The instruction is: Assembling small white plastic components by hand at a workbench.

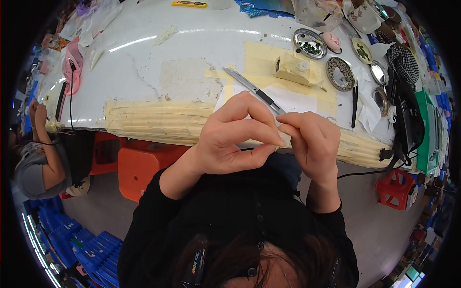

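Observation:
My left hand (235, 137) is raised over the table's front edge, thumb and index fingertips pinched together. Close against it, my right hand (314, 144) has its fingers curled in a pinch as well. Something small and pale shows at the meeting fingertips, too small to name. Just beyond the hands a snap-off utility knife (254, 91) lies slantwise, partly over a white sheet of paper (297, 98). A small box wrapped in yellowish tape (288, 71) stands farther back to the right.
Right of the box are a round dish of small grey pieces (340, 73), a metal dish with dark green pieces (309, 43) and black tweezers (355, 103). Masking tape (158, 117) covers the table edge. An orange stool (137, 173) stands below; another person (45, 163) sits far left.

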{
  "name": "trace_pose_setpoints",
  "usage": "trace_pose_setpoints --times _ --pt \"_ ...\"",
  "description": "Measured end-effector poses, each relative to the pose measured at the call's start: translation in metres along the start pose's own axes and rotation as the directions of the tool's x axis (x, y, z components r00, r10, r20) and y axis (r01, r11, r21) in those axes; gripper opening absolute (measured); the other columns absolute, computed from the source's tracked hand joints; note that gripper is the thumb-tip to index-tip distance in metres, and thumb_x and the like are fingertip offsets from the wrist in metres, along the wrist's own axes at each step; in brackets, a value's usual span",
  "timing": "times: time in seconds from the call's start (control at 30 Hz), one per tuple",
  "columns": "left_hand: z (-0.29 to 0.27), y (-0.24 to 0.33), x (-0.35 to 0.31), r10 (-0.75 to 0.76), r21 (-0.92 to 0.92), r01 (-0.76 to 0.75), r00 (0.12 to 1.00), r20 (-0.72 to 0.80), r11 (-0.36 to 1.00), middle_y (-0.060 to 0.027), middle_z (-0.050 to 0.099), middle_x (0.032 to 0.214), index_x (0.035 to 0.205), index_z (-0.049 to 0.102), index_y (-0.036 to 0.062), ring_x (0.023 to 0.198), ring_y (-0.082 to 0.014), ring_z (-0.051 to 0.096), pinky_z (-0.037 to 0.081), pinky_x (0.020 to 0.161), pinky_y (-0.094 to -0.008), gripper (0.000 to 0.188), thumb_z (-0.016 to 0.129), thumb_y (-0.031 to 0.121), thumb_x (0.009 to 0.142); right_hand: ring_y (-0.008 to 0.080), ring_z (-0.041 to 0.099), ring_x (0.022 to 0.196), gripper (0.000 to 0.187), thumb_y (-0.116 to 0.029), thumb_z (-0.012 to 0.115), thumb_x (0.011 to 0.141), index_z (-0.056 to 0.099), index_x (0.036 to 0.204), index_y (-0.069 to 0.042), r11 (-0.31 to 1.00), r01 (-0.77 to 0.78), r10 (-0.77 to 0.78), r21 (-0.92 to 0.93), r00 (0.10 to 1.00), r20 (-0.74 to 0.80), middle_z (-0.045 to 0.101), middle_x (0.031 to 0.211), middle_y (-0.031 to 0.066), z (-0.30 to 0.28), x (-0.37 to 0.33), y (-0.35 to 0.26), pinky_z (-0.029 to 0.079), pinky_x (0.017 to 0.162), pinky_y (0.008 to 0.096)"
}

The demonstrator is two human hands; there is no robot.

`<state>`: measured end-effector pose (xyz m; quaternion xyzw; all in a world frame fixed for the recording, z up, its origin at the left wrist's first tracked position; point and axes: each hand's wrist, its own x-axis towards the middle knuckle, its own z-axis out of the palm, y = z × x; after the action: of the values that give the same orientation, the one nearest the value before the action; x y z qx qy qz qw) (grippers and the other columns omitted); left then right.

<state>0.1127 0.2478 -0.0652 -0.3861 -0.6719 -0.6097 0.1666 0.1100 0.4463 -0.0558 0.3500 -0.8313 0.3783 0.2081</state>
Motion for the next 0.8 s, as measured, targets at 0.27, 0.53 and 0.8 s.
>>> trace_pose_setpoints --times 0.27,0.53,0.8 --pt "0.012 -0.006 -0.018 -0.198 0.157 0.19 0.979 0.038 0.969 -0.0092 0.067 0.092 0.091 0.068 0.0043 0.08 -0.0208 0.063 0.049 0.072 -0.0311 0.02 0.066 -0.006 0.074 0.0116 0.058 0.056 0.012 -0.005 0.07 0.086 0.068 0.098 -0.002 0.831 -0.35 0.412 0.432 0.91 -0.055 0.063 0.07 0.0053 0.004 -0.003 -0.013 0.046 0.052 0.0247" --pt "0.019 -0.001 -0.015 -0.549 -0.677 0.368 0.834 -0.063 0.637 -0.0095 0.069 0.094 0.111 0.058 -0.0018 0.091 -0.0129 0.067 0.056 0.078 -0.0265 0.023 0.064 -0.005 0.088 0.0119 0.06 0.072 0.024 0.0 0.073 0.082 0.07 0.105 -0.002 0.886 -0.185 0.26 0.424 0.958 -0.125 0.059 0.091 0.0083 0.015 -0.004 -0.012 0.048 0.059 0.0233" --pt "0.01 0.004 -0.015 -0.728 -0.791 0.535 0.663 0.175 0.297 -0.0135 0.068 0.108 0.118 0.058 -0.0025 0.097 -0.0177 0.068 0.058 0.086 -0.0303 0.023 0.06 0.003 0.095 0.0196 0.06 0.069 0.022 0.004 0.074 0.075 0.072 0.096 -0.004 0.997 0.073 -0.066 0.012 0.945 -0.319 0.062 0.082 0.0064 0.025 -0.001 -0.006 0.047 0.057 0.028"
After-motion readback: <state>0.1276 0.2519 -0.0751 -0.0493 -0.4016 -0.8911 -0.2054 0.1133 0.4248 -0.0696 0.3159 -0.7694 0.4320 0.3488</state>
